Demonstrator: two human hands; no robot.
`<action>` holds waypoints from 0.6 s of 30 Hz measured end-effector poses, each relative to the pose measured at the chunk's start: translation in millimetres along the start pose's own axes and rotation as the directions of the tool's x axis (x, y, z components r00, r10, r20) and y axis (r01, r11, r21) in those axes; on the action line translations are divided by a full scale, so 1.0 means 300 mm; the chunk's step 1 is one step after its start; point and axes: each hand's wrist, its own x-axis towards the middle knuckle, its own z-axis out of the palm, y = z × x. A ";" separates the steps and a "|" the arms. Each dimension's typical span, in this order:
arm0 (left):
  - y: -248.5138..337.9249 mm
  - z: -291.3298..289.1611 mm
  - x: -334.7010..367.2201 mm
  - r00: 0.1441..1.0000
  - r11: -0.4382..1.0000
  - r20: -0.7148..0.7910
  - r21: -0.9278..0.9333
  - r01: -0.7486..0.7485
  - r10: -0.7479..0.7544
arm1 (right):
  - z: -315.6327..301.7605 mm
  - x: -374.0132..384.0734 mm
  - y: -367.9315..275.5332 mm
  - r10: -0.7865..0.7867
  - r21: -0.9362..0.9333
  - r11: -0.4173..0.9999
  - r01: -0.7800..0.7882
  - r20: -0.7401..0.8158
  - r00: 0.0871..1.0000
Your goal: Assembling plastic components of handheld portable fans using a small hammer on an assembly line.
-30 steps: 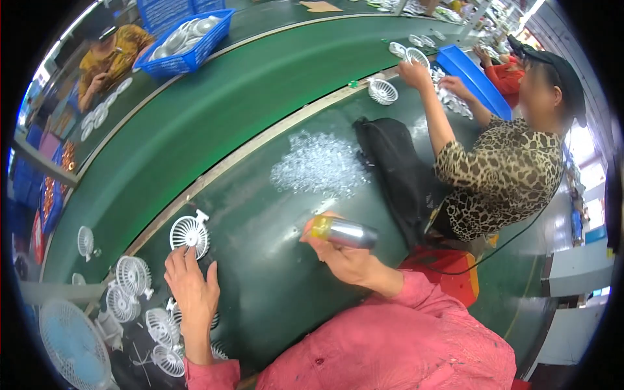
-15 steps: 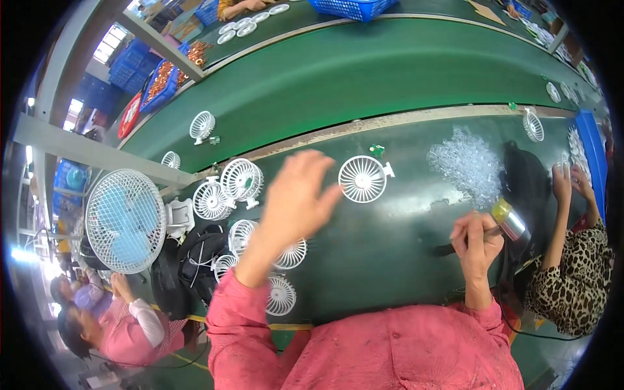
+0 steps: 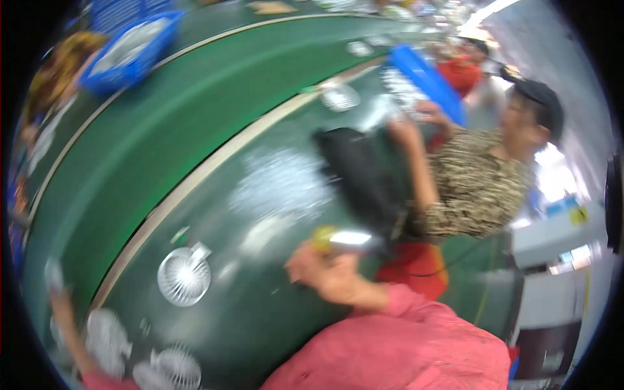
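Observation:
My right hand is closed around a cylindrical hand tool with a silver barrel and a yellow part; motion blur hides its exact kind. Far off at the lower left, my left hand reaches over the green belt. Its fingers are smeared, and a pale shape at their tips cannot be made out. A round white fan grille lies on the dark green table between my hands, with a small green circuit board beside it. More white fan grilles lie near my left forearm.
A heap of small clear plastic pieces spreads ahead of my right hand. Beyond it lie a black bundle and another white grille. A co-worker in a patterned top works at right by a blue tray. A blue basket stands across the belt.
The view has swung to the right, blurring the scene. My left hand has moved from over the table out to the far left; my right hand still holds the tool.

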 end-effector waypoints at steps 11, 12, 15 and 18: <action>0.435 -0.069 0.213 0.974 0.911 -0.046 -0.367 0.189 -0.221 | -0.008 0.010 -0.005 -0.006 -0.179 0.984 -0.010 -0.092 0.996; 0.628 -0.186 0.261 0.989 0.862 -0.011 -0.493 0.121 -0.145 | -0.020 0.006 -0.015 0.036 -0.172 0.983 -0.066 -0.175 0.984; 1.025 -0.586 0.116 0.983 0.701 -0.075 -0.711 0.064 -0.166 | -0.006 0.016 -0.019 0.045 -0.095 0.994 -0.059 -0.145 0.988; 1.293 -0.843 -0.084 0.976 0.692 -0.216 -0.709 -0.133 -0.033 | -0.010 -0.001 0.024 -0.070 -0.097 0.993 0.060 -0.098 0.993</action>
